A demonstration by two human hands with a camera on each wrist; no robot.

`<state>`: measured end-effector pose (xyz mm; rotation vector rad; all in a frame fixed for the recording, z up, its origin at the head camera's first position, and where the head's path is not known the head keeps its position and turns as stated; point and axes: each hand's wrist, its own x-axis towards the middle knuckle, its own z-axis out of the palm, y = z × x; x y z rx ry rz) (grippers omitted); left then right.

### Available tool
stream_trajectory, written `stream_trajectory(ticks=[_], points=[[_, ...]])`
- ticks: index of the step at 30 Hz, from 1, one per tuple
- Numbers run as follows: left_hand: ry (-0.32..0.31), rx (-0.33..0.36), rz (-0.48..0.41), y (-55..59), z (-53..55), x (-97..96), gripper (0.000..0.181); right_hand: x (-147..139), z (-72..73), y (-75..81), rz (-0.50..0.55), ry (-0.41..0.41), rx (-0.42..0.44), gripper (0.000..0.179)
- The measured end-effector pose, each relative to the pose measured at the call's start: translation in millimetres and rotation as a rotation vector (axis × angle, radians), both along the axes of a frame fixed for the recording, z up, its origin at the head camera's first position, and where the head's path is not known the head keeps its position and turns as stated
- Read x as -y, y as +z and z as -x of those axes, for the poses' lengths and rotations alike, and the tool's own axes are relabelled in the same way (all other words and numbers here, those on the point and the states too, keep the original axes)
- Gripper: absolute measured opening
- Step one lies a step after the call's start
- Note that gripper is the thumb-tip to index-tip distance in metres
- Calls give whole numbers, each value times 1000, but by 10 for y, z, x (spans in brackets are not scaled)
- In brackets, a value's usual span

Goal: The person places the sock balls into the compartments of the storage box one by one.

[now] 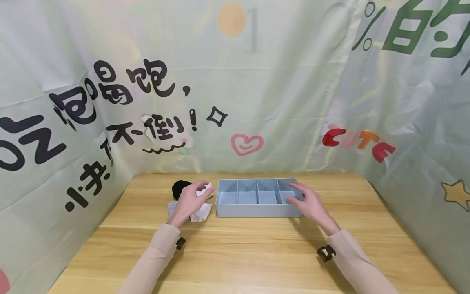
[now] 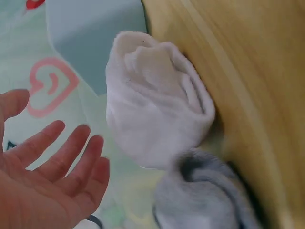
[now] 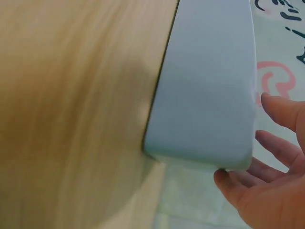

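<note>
On the left of the table my left hand (image 1: 189, 201) hovers over a small group of rolled socks, fingers spread and bent a little, holding nothing. A white rolled sock (image 2: 152, 105) and a grey one (image 2: 200, 200) show beside its fingers in the left wrist view. Behind the hand lies a black rolled bundle (image 1: 179, 189); a pale one (image 1: 201, 213) is in front, partly hidden. My right hand (image 1: 311, 203) is at the right end of a blue-grey divided box (image 1: 257, 211), thumb and fingers apart around that end. Whether its fingertips touch the wall, I cannot tell.
The box has several compartments in a row, with nothing seen in them. It stands on a wooden table (image 1: 242, 257) near the back edge. Printed cloth (image 1: 286, 102) hangs behind the table and along both sides.
</note>
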<state>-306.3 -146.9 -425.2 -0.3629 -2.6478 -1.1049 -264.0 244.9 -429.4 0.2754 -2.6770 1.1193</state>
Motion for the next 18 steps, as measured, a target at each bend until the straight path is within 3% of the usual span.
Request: stream_trajectory(ticks=[11,15,18], points=[[-76,77,-204,-79,100,401,44,-120,3,-24,192,-3,178,66],[-80,166,-294,-110,110,585,50,-153,17,-33,179,-3,194,67],[-77,216,-316,-142,113,696,52,-174,13,-49,157,-7,204,68]])
